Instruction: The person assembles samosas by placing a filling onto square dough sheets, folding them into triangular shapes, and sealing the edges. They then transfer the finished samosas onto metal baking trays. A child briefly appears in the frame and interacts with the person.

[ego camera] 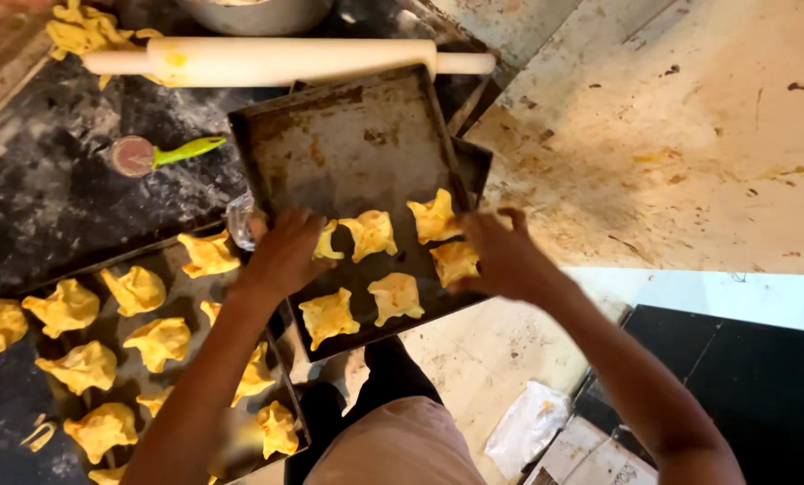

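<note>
Head view: I watch both hands gripping a dark baking tray (348, 135) of yellow dough parcels (395, 297).
Left hand (285, 251) closes on its left edge, right hand (500, 256) on its right; a second filled tray (173, 260) lies left on the table (43, 189), a rolling pin (285, 60) far.

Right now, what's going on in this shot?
A person holds a dark baking tray with both hands: left hand on its near left edge, right hand on its right edge. Six folded yellow dough parcels sit at the tray's near end. A second tray of parcels lies left, a rolling pin beyond.
</note>
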